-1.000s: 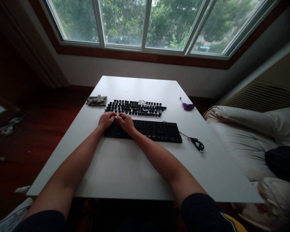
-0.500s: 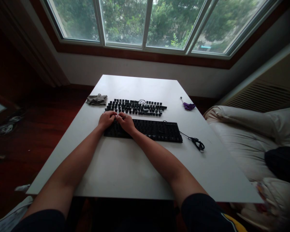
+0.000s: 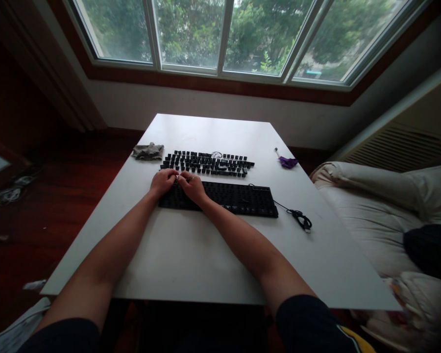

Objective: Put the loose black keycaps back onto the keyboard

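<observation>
A black keyboard base (image 3: 238,198) with its keycaps off lies on the white table (image 3: 191,255). Behind it, several loose black keycaps (image 3: 209,163) are laid out in rows. My left hand (image 3: 162,182) and my right hand (image 3: 192,188) meet over the keyboard's left end, fingers curled and pinched together. Between the fingertips shows a small pale thing that I cannot make out. Both hands rest on or just above the keyboard's top left corner.
A crumpled grey cloth (image 3: 147,151) lies left of the keycaps. A purple item (image 3: 287,162) sits at the table's right side. The keyboard's cable and plug (image 3: 300,218) trail right. White bedding (image 3: 385,206) borders the table's right edge.
</observation>
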Demonstrator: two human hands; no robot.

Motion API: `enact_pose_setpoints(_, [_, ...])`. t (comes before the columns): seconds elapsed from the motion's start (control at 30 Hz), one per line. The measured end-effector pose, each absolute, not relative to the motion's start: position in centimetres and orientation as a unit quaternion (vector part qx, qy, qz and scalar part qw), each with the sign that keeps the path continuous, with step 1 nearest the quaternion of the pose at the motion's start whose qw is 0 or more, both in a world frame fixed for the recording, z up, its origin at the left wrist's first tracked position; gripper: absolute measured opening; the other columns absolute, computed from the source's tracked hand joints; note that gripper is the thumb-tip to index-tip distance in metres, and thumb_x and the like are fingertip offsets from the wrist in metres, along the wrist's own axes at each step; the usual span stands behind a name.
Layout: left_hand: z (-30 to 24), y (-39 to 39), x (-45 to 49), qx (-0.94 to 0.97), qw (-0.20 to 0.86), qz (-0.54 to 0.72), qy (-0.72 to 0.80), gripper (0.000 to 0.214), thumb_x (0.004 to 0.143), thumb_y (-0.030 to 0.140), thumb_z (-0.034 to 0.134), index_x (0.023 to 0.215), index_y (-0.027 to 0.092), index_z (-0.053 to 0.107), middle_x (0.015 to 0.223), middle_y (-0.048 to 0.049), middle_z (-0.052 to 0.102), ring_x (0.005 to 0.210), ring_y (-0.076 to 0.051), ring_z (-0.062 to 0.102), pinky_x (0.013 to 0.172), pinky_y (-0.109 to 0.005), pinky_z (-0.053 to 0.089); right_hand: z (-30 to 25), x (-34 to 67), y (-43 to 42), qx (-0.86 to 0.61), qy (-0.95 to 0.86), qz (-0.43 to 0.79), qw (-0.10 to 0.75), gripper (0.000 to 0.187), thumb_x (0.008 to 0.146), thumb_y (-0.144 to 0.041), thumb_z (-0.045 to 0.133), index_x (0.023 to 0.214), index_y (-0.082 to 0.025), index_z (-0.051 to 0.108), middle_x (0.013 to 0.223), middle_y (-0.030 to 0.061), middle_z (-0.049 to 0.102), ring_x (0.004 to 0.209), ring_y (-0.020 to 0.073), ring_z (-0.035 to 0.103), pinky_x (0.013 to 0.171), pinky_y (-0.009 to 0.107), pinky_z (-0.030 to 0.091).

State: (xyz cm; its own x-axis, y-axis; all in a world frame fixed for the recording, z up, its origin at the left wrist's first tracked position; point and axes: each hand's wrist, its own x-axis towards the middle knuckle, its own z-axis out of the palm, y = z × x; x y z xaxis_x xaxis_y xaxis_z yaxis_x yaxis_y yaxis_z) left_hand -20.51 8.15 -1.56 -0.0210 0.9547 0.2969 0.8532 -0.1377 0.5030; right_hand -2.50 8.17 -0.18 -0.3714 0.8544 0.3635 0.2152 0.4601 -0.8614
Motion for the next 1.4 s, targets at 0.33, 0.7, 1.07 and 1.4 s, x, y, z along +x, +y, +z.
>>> enact_pose_setpoints(0.33, [-1.4,8.1,-20.5,0.692,0.090,0.298,0.651,0.031,0.088,0.026,0.052,0.105,0.022,0.078,0.109,-0.0056,0.077,0.103,-0.026,0.069,0.099,-0.036,0.051,-0.5,-2.6,8.3,-0.355,-0.735,0.379,0.436,0.027,0.092,-0.040,0.053,0.079,-0.020,0.064,0.070,-0.0020,0.062,0.071,0.0158,0.055,0.067,0.025,0.041])
enact_pose_setpoints(0.7, [-1.5,8.2,-20.5,0.692,0.084,0.305,0.650,0.030,0.088,0.026,0.053,0.102,0.023,0.078,0.106,-0.0048,0.078,0.100,-0.025,0.068,0.096,-0.036,0.051,-1.1,-2.8,8.7,-0.351,-0.709,0.404,0.459,0.026,0.092,-0.040,0.055,0.078,-0.021,0.065,0.069,-0.0026,0.063,0.069,0.0150,0.058,0.067,0.025,0.043])
enact_pose_setpoints(1.07, [-1.6,8.0,-20.8,0.657,0.088,0.362,0.656,0.030,0.085,0.022,0.051,0.097,0.023,0.078,0.098,-0.0027,0.078,0.088,-0.021,0.070,0.087,-0.031,0.053,-1.2,-2.9,9.8,-0.371,-0.572,0.499,0.535,0.028,0.092,-0.048,0.052,0.084,-0.022,0.058,0.077,-0.0010,0.063,0.069,0.0145,0.062,0.061,0.025,0.047])
enact_pose_setpoints(1.4, [-1.1,7.9,-20.8,0.608,0.035,0.369,0.702,0.029,0.085,0.023,0.051,0.093,0.023,0.078,0.099,-0.0049,0.078,0.098,-0.024,0.068,0.096,-0.035,0.050,-1.0,-2.2,9.9,-0.418,-0.594,0.334,0.600,0.019,0.091,-0.038,0.056,0.094,-0.020,0.061,0.100,0.0060,0.058,0.094,0.0193,0.055,0.082,0.032,0.049])
